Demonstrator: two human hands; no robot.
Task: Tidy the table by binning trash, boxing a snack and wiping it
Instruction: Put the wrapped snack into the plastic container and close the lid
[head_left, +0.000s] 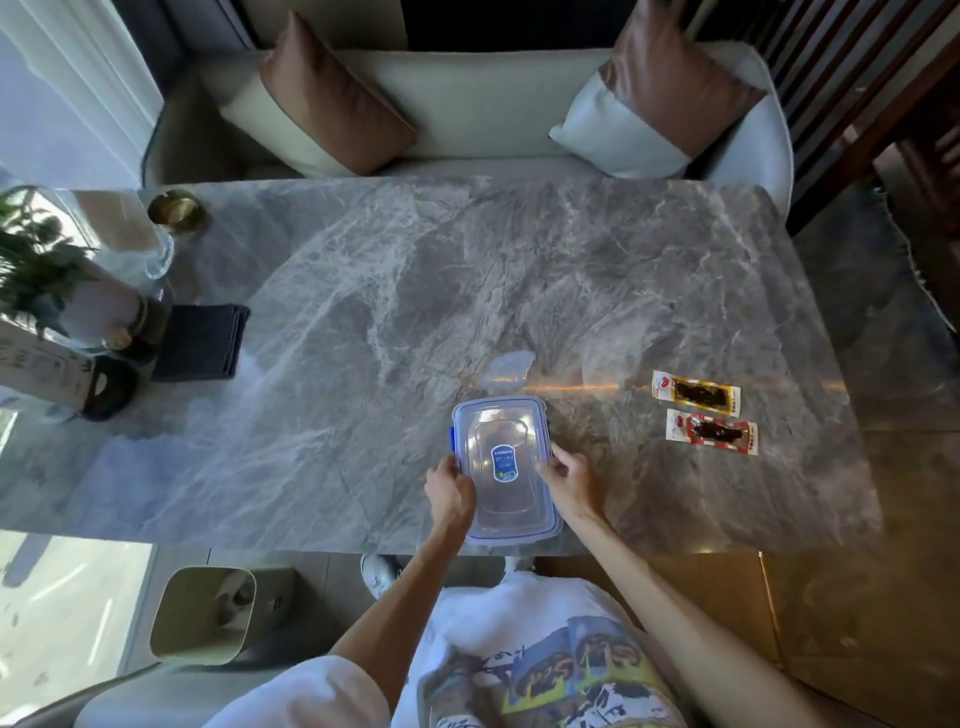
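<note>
A clear plastic box (503, 415) with a blue-rimmed lid and a blue label lies at the near edge of the grey marble table (363, 291). My left hand (450, 493) grips its left side. My right hand (570, 480) holds its right side, fingers at the lid's clip. The lid is on. Two packaged snacks lie to the right, apart from the box: a yellow-edged one (696, 392) and, nearer to me, a red-edged one (712, 431). A folded dark cloth (200, 340) rests at the table's left.
A beige bin (205, 613) with trash inside stands on the floor, left of my legs. A plant, a glass vase (150, 244), a gold bowl (176, 210) and a cardboard box (41, 369) crowd the table's left end. A sofa with cushions lies beyond the far edge.
</note>
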